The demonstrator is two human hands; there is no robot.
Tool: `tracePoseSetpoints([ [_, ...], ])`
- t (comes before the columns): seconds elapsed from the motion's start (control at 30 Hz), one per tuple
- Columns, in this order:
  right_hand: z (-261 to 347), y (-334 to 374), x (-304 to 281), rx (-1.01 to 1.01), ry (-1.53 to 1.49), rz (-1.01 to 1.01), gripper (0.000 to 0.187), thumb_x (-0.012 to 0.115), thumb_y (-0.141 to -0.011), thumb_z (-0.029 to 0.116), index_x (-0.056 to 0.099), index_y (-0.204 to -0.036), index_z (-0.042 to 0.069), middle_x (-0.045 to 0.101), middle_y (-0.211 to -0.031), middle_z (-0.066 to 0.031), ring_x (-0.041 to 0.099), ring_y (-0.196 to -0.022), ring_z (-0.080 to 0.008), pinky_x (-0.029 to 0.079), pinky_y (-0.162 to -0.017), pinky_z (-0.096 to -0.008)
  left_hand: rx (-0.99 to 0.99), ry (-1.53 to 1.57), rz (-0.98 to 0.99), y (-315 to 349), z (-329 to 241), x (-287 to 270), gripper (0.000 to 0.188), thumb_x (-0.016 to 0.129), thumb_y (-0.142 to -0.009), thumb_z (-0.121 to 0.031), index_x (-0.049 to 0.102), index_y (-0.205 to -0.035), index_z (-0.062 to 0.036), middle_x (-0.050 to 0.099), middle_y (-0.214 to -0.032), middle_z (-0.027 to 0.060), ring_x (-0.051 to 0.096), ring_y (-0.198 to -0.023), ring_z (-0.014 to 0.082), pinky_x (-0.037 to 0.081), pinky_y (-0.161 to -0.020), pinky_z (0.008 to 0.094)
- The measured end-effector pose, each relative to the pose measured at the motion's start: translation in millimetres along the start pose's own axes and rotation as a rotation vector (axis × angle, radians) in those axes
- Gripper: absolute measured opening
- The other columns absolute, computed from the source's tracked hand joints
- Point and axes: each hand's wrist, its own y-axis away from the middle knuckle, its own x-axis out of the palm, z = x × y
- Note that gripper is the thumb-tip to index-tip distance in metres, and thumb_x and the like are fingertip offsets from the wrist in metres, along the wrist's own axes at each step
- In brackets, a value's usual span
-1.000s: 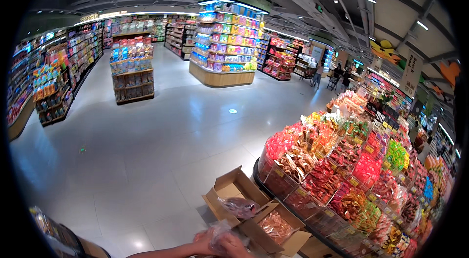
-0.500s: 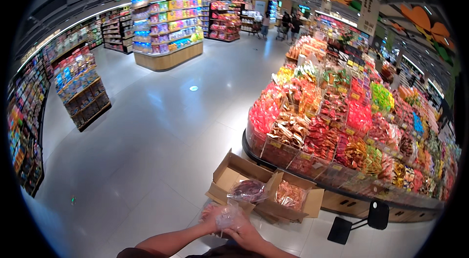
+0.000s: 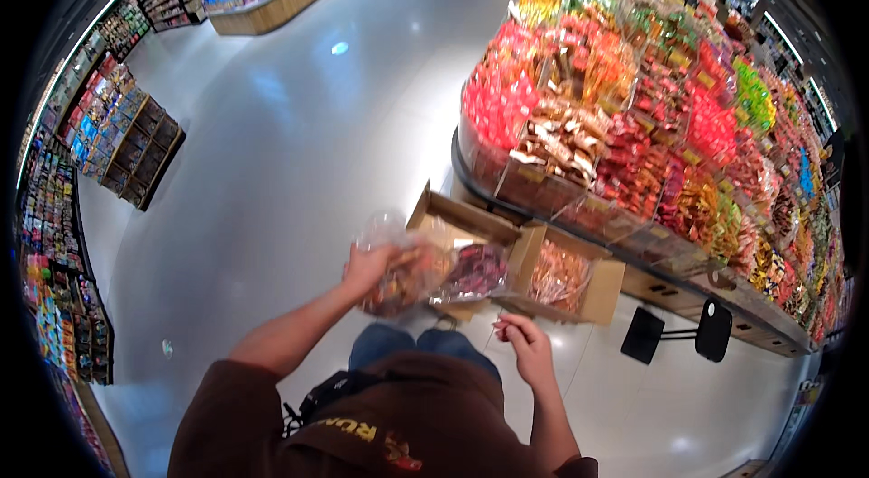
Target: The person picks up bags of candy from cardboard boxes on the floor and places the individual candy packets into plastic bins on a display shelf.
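My left hand (image 3: 367,270) grips a clear plastic bag (image 3: 412,279) filled with orange-brown wrapped snacks, raised over the near left side of an open cardboard box (image 3: 471,220). Beside it, a second clear bag (image 3: 478,272) with dark reddish-purple packets lies at that box. To the right, apart from the bags, my right hand (image 3: 529,347) is closed, and a small reddish piece (image 3: 501,327) shows at its fingertips; I cannot make out what it is. A second open carton (image 3: 599,290) holds a bag of orange-pink wrapped snacks (image 3: 557,274).
A large display stand (image 3: 534,184) heaped with colourful wrapped snacks curves along the right, above the cartons. A black folding stool-like object (image 3: 674,333) stands by its base. A small goods rack (image 3: 136,148) is at the left, shelves (image 3: 54,234) beyond it.
My hands were together on clear plastic and are now apart. The left has lifted the bag of orange-brown snacks; the right has moved right. The view has tilted down.
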Motion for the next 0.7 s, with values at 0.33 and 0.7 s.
tracePoseSetpoints([
  [0.33, -36, 36, 15, 0.178, -0.133, -0.494, 0.023, 0.050, -0.099, 0.010, 0.064, -0.112, -0.002, 0.067, -0.091, -0.0099, 0.062, -0.078, -0.0142, 0.053, -0.075, -0.0291, -0.224, 0.481, -0.044, -126, -26, 46, 0.025, 0.066, -0.078, -0.014, 0.068, -0.093, 0.0066, 0.067, -0.092, 0.0128, 0.062, -0.084, 0.0194, 0.050, -0.075, 0.0359],
  [0.7, -31, 51, 82, 0.289, -0.162, -0.796, 0.022, 0.050, -0.099, 0.012, 0.063, -0.110, -0.002, 0.066, -0.086, -0.0100, 0.061, -0.072, -0.0141, 0.054, -0.070, -0.0292, -0.135, 0.309, 0.457, -163, -44, 63, 0.035, 0.068, -0.076, -0.012, 0.065, -0.108, 0.0012, 0.070, -0.095, 0.0120, 0.065, -0.086, 0.0188, 0.052, -0.078, 0.0341],
])
